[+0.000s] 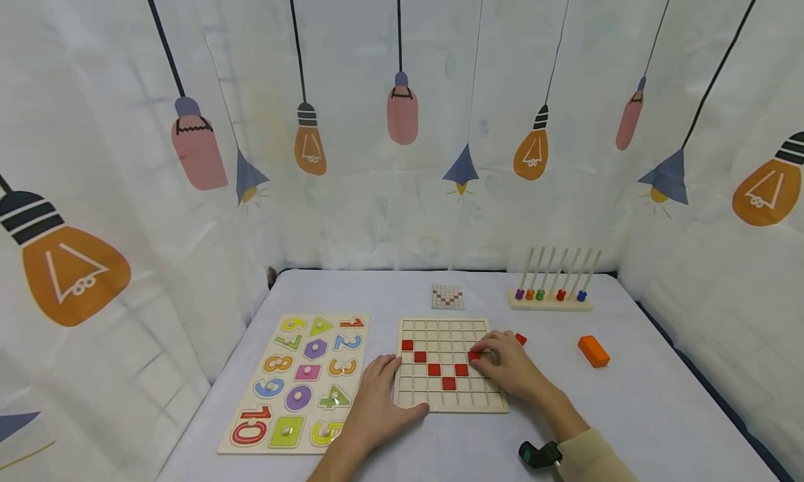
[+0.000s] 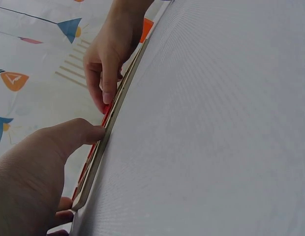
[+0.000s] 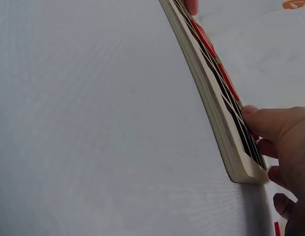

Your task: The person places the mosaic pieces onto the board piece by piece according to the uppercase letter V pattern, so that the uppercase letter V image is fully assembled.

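Note:
A wooden grid board lies flat with several red square tiles in its cells, forming two slanting lines that meet near the front. My left hand rests at its front left corner, fingers along the left edge and thumb against the front edge. Over the board's right side, my right hand pinches a red square tile between thumb and fingertips, at a cell on the rising right line. Another red tile shows just beyond that hand, partly hidden by it.
Behind the board lies a small pattern card. A number and shape puzzle lies at left. At back right stands a peg stand with coloured beads; an orange block lies before it. A black device is by the right sleeve.

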{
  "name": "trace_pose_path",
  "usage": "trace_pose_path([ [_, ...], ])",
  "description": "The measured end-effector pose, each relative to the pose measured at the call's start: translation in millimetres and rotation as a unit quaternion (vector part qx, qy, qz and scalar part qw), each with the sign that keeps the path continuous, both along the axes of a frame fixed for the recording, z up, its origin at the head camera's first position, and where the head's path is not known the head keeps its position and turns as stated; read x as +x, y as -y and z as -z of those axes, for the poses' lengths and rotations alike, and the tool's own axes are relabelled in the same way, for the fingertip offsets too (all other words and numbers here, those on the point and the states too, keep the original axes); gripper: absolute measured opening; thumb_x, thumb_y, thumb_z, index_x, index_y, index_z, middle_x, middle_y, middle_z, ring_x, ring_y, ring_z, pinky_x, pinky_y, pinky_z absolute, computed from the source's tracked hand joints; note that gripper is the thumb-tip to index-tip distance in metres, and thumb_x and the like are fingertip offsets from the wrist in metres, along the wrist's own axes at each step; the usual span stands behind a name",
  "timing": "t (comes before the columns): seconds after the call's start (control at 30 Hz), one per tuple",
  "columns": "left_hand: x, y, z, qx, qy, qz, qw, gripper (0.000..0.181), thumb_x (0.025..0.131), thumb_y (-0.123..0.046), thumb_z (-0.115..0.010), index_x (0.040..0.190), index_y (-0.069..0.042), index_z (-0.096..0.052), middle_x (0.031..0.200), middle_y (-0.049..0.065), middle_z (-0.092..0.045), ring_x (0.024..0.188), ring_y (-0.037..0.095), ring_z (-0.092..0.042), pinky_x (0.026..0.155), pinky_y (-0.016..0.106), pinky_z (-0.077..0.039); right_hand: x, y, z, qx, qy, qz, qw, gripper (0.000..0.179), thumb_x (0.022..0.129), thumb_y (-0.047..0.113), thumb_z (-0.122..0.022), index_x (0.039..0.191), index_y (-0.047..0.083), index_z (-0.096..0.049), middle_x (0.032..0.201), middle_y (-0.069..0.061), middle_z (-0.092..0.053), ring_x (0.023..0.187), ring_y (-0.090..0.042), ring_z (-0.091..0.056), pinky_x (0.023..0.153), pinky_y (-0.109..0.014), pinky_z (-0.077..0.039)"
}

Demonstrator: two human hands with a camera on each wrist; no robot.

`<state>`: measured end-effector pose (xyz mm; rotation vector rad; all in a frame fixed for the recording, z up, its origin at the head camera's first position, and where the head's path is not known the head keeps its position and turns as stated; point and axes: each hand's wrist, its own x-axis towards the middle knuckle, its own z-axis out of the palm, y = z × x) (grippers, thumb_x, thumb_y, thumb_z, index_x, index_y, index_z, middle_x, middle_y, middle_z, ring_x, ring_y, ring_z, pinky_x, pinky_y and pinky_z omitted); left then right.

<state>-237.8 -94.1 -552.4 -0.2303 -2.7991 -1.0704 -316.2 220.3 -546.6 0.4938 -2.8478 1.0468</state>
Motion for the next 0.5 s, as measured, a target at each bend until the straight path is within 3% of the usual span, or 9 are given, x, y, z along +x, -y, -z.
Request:
trace_pose_path([
  [0.5, -0.8, -0.2, 1.3, -0.001, -0.003, -0.001, 1.0000, 0.109, 0.072, -0.065, -0.095, 0.158, -0.007, -0.059, 0.161, 0.009, -0.056, 0.155, 0.035, -0.047, 0.127, 0.060, -0.046, 1.0, 3.7, 1.2, -0.010, 0.008, 0.011, 0.9999, 0.022, 0.098, 0.035, -0.087, 0.119, 0.031, -0.083, 0.122, 0.014, -0.070, 0.117, -0.012, -0.050, 0.098, -0.039, -0.050],
])
